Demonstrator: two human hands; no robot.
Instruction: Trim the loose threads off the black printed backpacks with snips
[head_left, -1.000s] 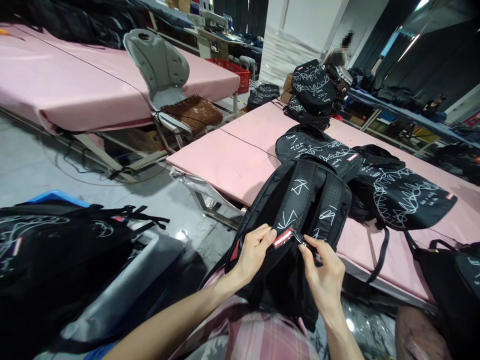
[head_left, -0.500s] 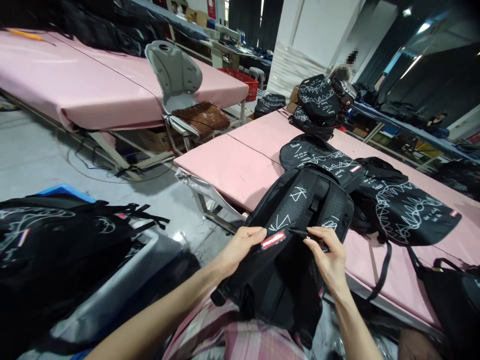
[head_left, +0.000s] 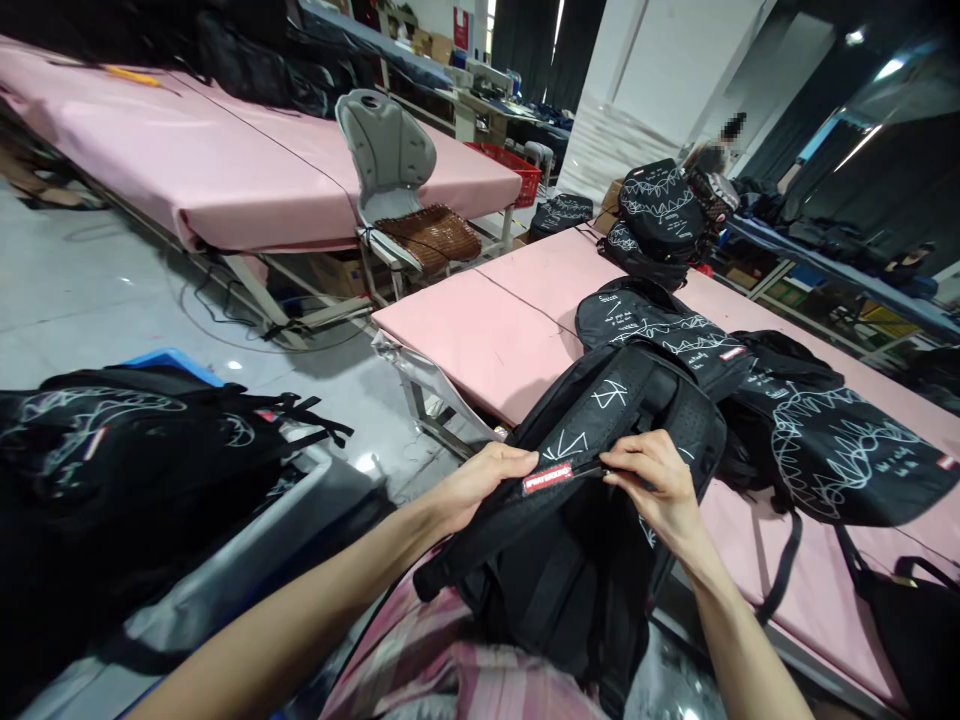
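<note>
A black backpack (head_left: pixel 540 590) with white scribbled drawings rests against my lap and the table edge, its back side and shoulder straps facing up. My left hand (head_left: pixel 484 485) is closed on a shoulder strap (head_left: pixel 581 440), thumb on top beside a red label (head_left: pixel 547 478). With fingertips pinched, my right hand (head_left: pixel 656 485) holds a thin black strip that runs from the strap near the label. What exactly that strip is, I cannot make out. The undersides of both hands' grips are hidden.
More black backpacks lie on the pink-covered table (head_left: pixel 480 330), including a printed one (head_left: pixel 847 440) at right. To the left, a bin (head_left: pixel 247 560) holds several backpacks. A grey chair (head_left: pixel 386 150) stands by another pink table (head_left: pixel 262 190). Two people are in the background.
My right hand has shifted slightly left and turned flatter, drawing closer to the red label. The whole view has moved a little left, and my left hand keeps its hold on the strap.
</note>
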